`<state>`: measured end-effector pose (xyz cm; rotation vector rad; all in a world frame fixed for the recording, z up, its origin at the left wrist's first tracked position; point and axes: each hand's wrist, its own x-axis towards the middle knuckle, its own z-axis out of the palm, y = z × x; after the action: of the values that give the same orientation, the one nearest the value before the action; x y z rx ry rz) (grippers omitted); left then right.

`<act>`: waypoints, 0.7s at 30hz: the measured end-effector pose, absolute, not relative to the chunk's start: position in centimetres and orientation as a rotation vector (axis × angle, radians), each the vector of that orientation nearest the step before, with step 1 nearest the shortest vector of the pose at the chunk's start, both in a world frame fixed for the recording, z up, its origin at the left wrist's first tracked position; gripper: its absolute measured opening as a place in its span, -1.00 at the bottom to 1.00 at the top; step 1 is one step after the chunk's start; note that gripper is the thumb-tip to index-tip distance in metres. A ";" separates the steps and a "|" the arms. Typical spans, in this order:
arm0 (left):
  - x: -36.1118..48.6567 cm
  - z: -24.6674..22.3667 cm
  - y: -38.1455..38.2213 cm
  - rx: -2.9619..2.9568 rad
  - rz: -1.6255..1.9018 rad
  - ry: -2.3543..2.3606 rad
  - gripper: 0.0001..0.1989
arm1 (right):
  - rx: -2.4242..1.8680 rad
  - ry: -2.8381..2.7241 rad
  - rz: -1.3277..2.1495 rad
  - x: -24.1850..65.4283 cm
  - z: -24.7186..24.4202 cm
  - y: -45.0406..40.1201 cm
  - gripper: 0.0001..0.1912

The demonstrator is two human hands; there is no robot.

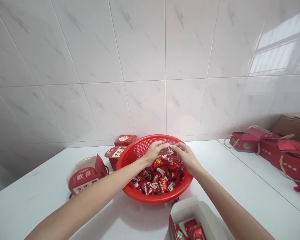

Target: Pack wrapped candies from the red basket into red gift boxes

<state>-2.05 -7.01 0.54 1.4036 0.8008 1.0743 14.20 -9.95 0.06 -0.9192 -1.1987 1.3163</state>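
Over a red plastic basket (155, 199) heaped with red-wrapped candies (152, 187), my two hands meet. Between their fingertips is one red wrapped candy (170, 150) with white print. My left hand (153, 154) pinches it from the left, thumb and fingers together. From the right, my right hand (187, 156) grips its other side with closed fingers. Below my right forearm stands an open box (208, 216), white inside, with several red packets (196, 231) in it. Its lower part is cut off by the picture's edge.
Left of the basket stands a red gift box (86, 173) with a cord handle, partly behind my left forearm. Other red boxes (115, 155) touch the basket's back left. More red gift boxes (277, 151) and a brown carton (293, 125) line the right. A tiled wall (145, 106) closes the back.
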 end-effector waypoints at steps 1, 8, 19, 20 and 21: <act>-1.9 0.4 -7.1 1.405 1.096 0.810 -0.59 | -0.938 -1.221 1.332 14.2 0.0 -10.0 -0.50; -1.6 0.1 -7.2 1.484 1.141 0.845 -0.54 | -0.978 -1.274 1.368 13.9 -0.3 -10.2 -0.49; -1.5 -1.8 -7.0 1.261 1.098 0.851 -0.64 | -0.950 -1.323 1.380 14.1 -0.3 -10.6 -0.52; -1.5 -1.8 -7.0 1.233 1.110 0.862 -0.64 | -0.947 -1.331 1.391 14.1 -0.3 -10.6 -0.52; -1.4 -1.9 -7.0 1.216 1.120 0.871 -0.64 | -0.944 -1.338 1.399 14.0 -0.2 -10.6 -0.53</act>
<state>-1.42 -6.98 -1.86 1.2162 0.8711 1.1205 14.04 -10.63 -0.23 -0.9436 -1.3379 1.3993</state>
